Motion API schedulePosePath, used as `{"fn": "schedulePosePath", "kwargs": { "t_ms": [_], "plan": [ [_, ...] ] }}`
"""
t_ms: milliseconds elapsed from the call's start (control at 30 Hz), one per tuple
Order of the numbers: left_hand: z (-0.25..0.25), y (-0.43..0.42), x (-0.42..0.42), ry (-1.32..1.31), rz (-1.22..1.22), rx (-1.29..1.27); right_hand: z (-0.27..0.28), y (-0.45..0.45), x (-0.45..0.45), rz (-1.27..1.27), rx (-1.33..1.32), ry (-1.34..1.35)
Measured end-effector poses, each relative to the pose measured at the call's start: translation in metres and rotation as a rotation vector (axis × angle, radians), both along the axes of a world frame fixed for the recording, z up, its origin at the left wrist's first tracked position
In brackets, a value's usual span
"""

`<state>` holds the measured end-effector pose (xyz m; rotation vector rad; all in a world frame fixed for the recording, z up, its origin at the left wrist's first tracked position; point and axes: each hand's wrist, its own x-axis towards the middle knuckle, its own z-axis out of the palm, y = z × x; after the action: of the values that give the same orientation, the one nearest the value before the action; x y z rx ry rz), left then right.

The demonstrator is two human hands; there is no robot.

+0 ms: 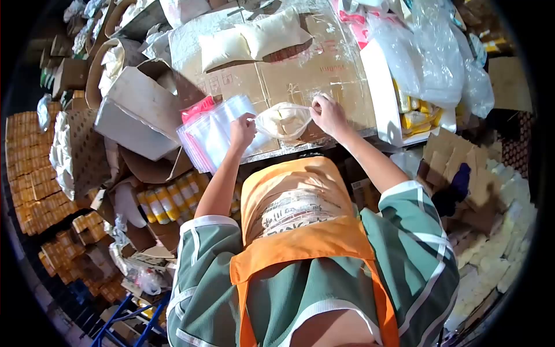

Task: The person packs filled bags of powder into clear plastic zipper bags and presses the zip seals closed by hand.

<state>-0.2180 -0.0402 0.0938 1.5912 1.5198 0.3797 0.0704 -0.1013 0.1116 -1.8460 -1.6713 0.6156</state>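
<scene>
A clear plastic bag (284, 122) with pale, cream-coloured contents is stretched between my two hands over the cardboard-covered table. My left hand (243, 132) pinches the left corner of its mouth. On the other side, my right hand (329, 114) grips the right corner with bent fingers. Left of the bag, partly under my left hand, lies a stack of flat clear plastic bags (211, 132) with pink edges. Two filled cream-coloured bags (224, 51) (274, 36) lie side by side at the back of the table.
Flattened cardboard (324, 69) covers the table. A white box (381, 92) with yellow packets and clear plastic sheeting (428, 58) stands at the right. An open carton (139, 113) leans at the left. Stacked orange packs (34, 168) fill the far left.
</scene>
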Motion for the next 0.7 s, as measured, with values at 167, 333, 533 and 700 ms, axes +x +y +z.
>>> {"fn": "schedulePosePath", "kwargs": {
  "t_ms": [167, 333, 533, 700],
  "plan": [
    [-0.022, 0.005, 0.003, -0.086, -0.079, 0.126, 0.021, 0.002, -0.068, 0.424, -0.041, -0.129],
    [-0.02, 0.013, 0.006, -0.026, -0.243, 0.269, -0.075, 0.043, -0.107, 0.637, -0.335, -0.287],
    [0.018, 0.006, -0.019, 0.104, -0.621, 0.523, -0.008, 0.041, -0.083, 0.58, -0.538, -0.33],
    [0.012, 0.027, -0.032, 0.201, -0.847, 0.451, 0.05, 0.022, -0.028, 0.619, 0.111, -0.502]
  ]
}}
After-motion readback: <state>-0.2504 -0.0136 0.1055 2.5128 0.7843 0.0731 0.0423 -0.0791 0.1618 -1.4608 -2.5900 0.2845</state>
